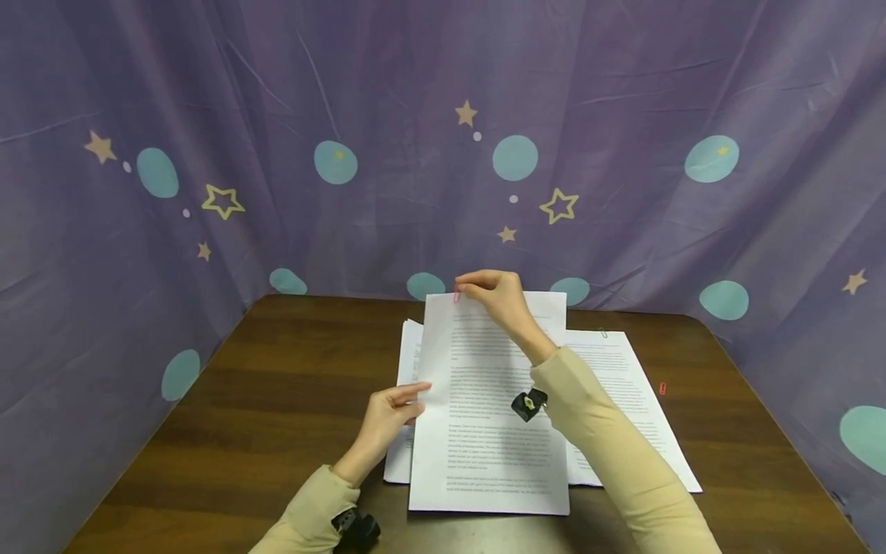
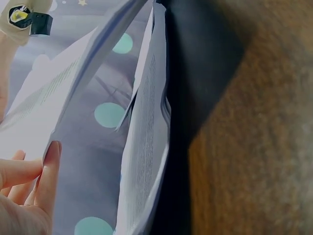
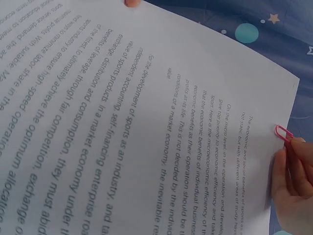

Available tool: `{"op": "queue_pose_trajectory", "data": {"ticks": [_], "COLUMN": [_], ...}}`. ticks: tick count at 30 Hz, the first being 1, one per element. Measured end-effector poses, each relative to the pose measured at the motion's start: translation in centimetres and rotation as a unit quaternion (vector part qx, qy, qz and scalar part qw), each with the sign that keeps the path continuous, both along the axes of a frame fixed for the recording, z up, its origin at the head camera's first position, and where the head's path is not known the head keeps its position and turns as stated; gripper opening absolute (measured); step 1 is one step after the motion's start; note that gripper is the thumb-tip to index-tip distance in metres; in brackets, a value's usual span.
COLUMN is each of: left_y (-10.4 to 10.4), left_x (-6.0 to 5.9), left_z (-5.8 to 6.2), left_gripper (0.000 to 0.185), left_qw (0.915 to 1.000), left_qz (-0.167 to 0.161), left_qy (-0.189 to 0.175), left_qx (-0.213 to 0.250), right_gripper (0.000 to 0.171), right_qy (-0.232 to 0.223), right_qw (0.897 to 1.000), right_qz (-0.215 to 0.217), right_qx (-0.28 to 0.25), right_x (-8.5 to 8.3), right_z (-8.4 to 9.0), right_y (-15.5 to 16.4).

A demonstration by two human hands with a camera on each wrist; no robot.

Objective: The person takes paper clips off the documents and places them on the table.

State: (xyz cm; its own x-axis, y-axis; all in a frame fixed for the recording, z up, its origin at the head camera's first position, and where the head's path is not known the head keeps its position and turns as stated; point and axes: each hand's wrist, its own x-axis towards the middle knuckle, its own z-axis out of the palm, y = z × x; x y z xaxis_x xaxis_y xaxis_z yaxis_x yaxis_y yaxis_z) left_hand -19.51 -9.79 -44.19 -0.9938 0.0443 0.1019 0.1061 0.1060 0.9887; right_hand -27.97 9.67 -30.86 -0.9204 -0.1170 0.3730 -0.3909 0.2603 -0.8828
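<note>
Around you hangs a purple cloth (image 1: pixel 623 115) with teal dots and stars, closing in the dark wooden counter (image 1: pixel 277 400) on three sides. On the counter lie white printed sheets (image 1: pixel 623 385), with the front sheaf (image 1: pixel 484 431) tilted up at its far end. Your right hand (image 1: pixel 500 296) pinches a pink clip (image 1: pixel 457 295) at the sheaf's top left corner; your left hand (image 1: pixel 388 415) holds its left edge between thumb and fingers. A green clip (image 1: pixel 604 333) sits on the sheets at right, and a red clip (image 1: pixel 662 388) lies on the bare wood beside them. Your right arm hides part of the print. Only the right wrist view shows the pink clip (image 3: pixel 282 132) gripping the paper's edge; only the left wrist view shows the pages fanned apart. The print cannot be read from the head view.
</note>
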Motion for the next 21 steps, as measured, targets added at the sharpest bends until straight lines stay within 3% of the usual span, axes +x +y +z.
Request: {"op": "queue_pose_trajectory", "data": {"ticks": [9, 21], "left_y": [-0.1, -0.4], "left_x": [0.0, -0.3], "left_z": [-0.2, -0.5], "left_gripper": [0.030, 0.031], "left_qw": [0.9998, 0.9995], "left_qz": [0.016, 0.030], "left_qy": [-0.010, -0.013], "left_qx": [-0.007, 0.003], "right_gripper": [0.021, 0.024], "right_qy": [-0.046, -0.046], "right_qw": [0.993, 0.993], "right_qz": [0.007, 0.019], "right_qx": [-0.110, -0.110], "right_x": [0.3, 1.4], "right_z": [0.1, -0.6], "right_y": [1.3, 3.6]}}
